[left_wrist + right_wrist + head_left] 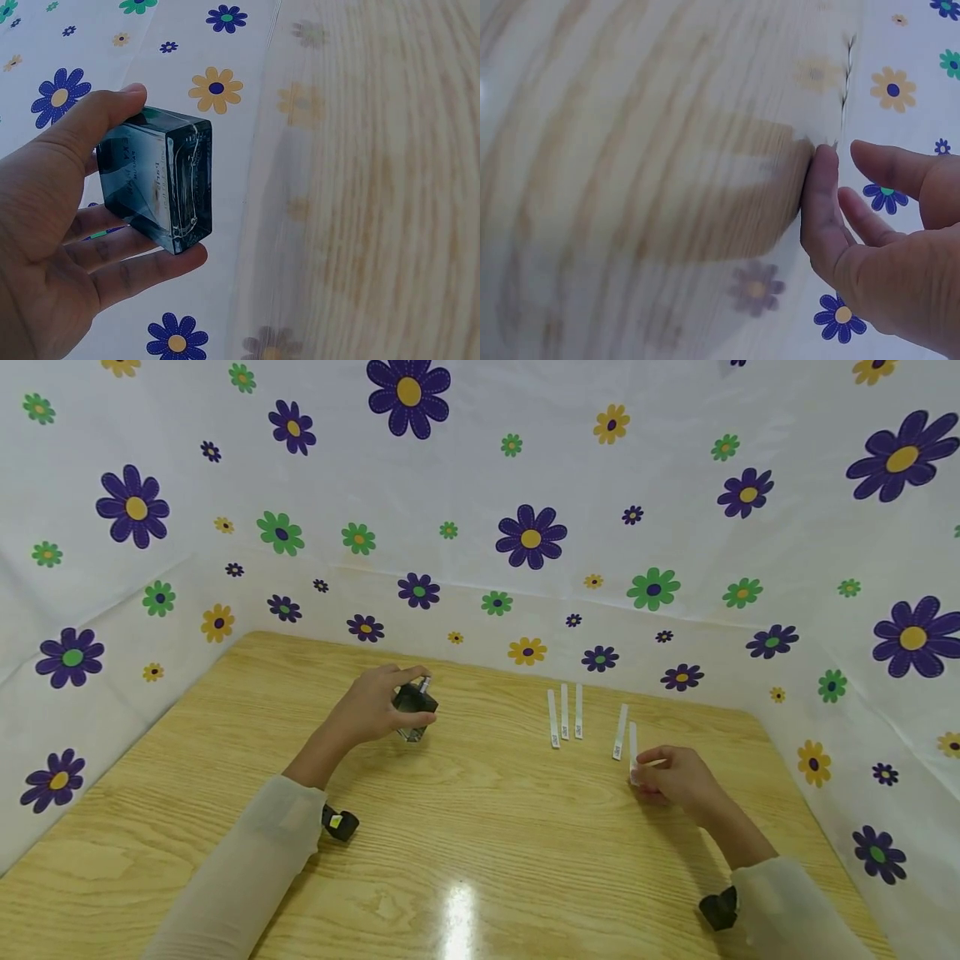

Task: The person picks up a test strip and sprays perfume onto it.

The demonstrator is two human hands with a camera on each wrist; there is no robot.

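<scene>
Bottle [414, 717] in my left grip [375, 703], pinched between thumb and fingers, top leaning right, index finger by nozzle [425, 683]. 5 strips [565, 714] lie right of it on desk [480, 835], well apart, long axes near-to-far. Right grip [678, 777] nearer them: fingers parted at near end of rightmost strip [633, 737]; cannot tell if touching. I judge sideways gap matters most. Other 4 strips between bottle and right grip. Flowered sheet [450, 485] stands beyond.

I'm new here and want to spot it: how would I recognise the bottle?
Start at the wood-grain table. Left of its white paper strips, the person's left hand holds the perfume bottle. It alone is dark, tinted glass; the strips are slim and white.
</scene>
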